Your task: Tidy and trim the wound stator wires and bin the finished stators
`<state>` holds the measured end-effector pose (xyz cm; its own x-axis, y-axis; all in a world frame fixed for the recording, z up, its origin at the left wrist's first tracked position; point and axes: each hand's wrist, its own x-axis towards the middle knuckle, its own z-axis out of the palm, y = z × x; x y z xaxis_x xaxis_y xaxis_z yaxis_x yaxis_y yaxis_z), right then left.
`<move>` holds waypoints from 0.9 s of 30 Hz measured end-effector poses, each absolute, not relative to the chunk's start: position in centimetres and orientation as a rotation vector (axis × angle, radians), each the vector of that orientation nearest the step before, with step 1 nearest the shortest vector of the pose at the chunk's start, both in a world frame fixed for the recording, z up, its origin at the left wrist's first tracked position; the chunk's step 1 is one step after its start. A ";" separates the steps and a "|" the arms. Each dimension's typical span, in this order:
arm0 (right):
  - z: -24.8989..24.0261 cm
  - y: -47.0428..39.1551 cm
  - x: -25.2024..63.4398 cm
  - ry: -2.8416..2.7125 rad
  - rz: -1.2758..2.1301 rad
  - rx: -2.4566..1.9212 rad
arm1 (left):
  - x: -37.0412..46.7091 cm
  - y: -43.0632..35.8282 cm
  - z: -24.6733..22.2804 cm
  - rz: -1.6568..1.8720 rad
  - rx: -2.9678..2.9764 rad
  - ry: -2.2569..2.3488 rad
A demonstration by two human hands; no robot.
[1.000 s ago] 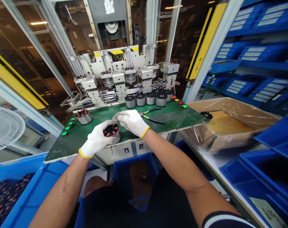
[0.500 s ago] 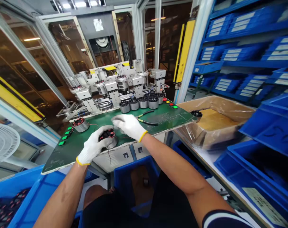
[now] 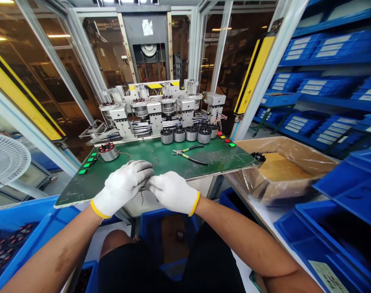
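Note:
My left hand, in a white glove, is curled round a wound motor stator at the front edge of the green table. The glove almost wholly covers the stator; a thin lead wire dangles below it. My right hand, gloved too, meets the left fingertips with thumb and fingers pinched together. What lies in that pinch is hidden. Another stator with red copper windings stands at the table's left. Diagonal cutters with green and black handles lie beyond my right hand, and a loose wire piece is nearby.
Several grey stators stand before the winding machine. Green buttons line the table's left end. On the right are a plastic-lined carton and blue bins. A blue bin of parts sits at left.
My right hand has come left and down to meet the left hand, which has turned over the stator and now covers it. The view has shifted, and the cutters show fully.

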<state>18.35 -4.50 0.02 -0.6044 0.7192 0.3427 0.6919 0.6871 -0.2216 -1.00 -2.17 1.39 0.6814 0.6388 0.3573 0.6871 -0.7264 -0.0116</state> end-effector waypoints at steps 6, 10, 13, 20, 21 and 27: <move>3.4 -3.9 19.4 -2.385 0.036 -0.968 | -1.4 -1.2 0.8 -0.524 -2.676 -0.923; 2.8 -1.8 20.3 -2.253 0.228 -0.812 | -1.4 -0.6 0.8 -0.538 -2.709 -0.892; -0.1 -1.5 19.8 -2.388 0.053 -1.073 | -1.4 -0.5 0.9 -0.549 -2.740 -0.914; -1.5 -2.5 18.6 -2.475 -0.562 -1.471 | -0.5 -3.3 2.4 -0.292 -2.518 -0.905; -1.3 -2.4 18.6 -2.484 -0.567 -1.445 | -0.2 -4.0 2.6 -0.204 -2.470 -0.917; -0.9 -1.1 18.2 -2.486 -0.532 -1.420 | 0.1 -5.8 2.5 -0.050 -2.506 -0.869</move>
